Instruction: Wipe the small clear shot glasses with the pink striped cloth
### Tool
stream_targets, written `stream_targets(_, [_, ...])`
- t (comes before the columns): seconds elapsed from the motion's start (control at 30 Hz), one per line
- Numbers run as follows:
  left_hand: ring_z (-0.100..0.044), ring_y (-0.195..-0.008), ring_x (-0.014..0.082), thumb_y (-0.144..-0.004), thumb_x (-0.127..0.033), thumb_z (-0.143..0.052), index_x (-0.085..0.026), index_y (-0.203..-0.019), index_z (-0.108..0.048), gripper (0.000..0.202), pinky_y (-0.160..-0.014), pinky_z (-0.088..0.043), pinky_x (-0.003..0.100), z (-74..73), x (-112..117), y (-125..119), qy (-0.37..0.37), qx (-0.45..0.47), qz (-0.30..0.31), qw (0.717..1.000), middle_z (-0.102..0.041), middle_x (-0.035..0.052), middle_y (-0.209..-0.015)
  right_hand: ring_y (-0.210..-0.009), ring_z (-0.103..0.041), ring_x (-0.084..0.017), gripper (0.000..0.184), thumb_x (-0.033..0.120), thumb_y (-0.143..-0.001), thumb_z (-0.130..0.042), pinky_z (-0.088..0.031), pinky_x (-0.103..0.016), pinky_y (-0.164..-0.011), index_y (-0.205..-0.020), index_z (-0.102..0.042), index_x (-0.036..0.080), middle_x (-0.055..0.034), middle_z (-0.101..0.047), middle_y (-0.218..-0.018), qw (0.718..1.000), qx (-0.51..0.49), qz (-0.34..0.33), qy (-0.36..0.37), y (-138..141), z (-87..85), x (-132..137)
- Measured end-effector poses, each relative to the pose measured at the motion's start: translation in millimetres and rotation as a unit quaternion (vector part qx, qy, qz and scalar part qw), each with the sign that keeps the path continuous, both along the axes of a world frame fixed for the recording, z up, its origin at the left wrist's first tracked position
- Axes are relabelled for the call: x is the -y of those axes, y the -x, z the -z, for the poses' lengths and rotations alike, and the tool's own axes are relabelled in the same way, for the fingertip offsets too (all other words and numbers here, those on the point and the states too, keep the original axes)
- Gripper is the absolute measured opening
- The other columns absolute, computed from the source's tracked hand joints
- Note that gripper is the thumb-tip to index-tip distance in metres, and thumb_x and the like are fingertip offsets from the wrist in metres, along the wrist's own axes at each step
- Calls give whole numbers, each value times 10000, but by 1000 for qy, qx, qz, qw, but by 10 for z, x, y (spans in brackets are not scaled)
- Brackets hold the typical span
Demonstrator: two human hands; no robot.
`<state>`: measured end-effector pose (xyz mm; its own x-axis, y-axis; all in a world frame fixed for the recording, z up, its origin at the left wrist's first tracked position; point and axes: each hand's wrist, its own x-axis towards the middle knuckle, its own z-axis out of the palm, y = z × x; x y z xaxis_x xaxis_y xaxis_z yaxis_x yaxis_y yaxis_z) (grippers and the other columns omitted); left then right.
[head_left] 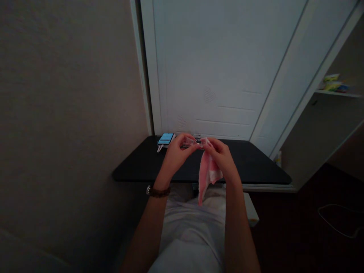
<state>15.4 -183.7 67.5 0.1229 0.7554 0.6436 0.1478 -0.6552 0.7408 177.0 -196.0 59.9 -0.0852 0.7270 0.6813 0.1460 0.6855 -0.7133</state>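
My left hand (176, 153) is closed in a pinch on a small clear object, probably a pair of glasses (191, 142), held above the black table (142, 167). My right hand (221, 157) grips a pink cloth (207, 175) and presses it against the right part of the glasses. The cloth hangs down below my right hand toward my lap. A dark bracelet sits on my left wrist. The dim light hides the object's exact shape.
A phone with a lit blue screen (165, 138) lies at the table's far left by a white cable. A white door (216, 68) stands behind the table. A wall is at the left, and a shelf with small items (332, 85) at the right.
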Motion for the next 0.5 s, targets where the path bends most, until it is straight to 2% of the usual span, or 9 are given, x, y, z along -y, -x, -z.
stream_targets(0.23, [-571,-741,137,-706,-324,-672,-170,-849,-597,223,-539,-449,201,-52,40,-2,15,34,10,999,-612,23,-830,-736,-584,-163,240,365,-808,-567,-423,-256,-688,-959,-660,204,-14,-651,-760,999,29,-15,25,-2,0,17])
stream_targets(0.5, [-581,-770,152,-681,-304,-691,-152,-791,-611,203,-523,-444,200,-40,13,9,26,76,30,996,-641,47,-883,-673,-550,-139,232,383,-818,-553,-393,-234,-631,-847,-676,188,3,-618,-694,996,71,-32,37,9,-19,75])
